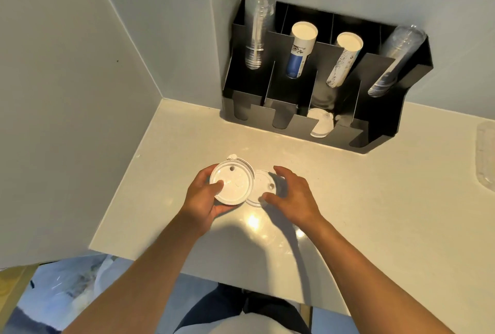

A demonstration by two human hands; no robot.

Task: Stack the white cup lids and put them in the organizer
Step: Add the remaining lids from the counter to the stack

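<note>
My left hand (205,197) holds a short stack of white cup lids (232,182) just above the counter, thumb pressed on the top lid. Right beside it another white lid (261,186) lies flat on the counter. My right hand (290,194) hovers over that lid with spread fingers, fingertips touching or nearly touching its rim. The black organizer (375,130) stands against the back wall; some white lids (320,123) lean in its third front slot.
The organizer's rear slots hold clear cup stacks (258,28) and paper cup stacks (300,49). A clear plastic item (486,157) lies at the counter's right edge. Walls close in on the left and back. The pale counter (375,199) extends to the right.
</note>
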